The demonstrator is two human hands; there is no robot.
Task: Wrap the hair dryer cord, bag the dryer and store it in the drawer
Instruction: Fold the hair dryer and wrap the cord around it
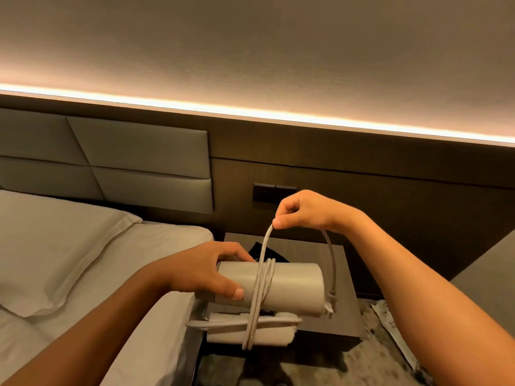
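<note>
A white hair dryer (295,285) is held level above the bedside table, its folded handle (267,334) underneath. My left hand (206,271) grips the left end of its barrel. Several turns of white cord (263,288) run around barrel and handle. My right hand (303,210) pinches the cord above the dryer, pulled up taut. The rest of the cord loops down on the right, and its plug (331,302) hangs beside the barrel's right end. A dark bag (260,250) lies on the table behind the dryer, mostly hidden.
The grey bedside table (345,316) stands between the bed (111,246) with its pillow at left and a patterned carpet (348,366) below. A dark switch panel (273,193) sits on the wood wall behind. A paper-like item (390,327) lies on the floor at right.
</note>
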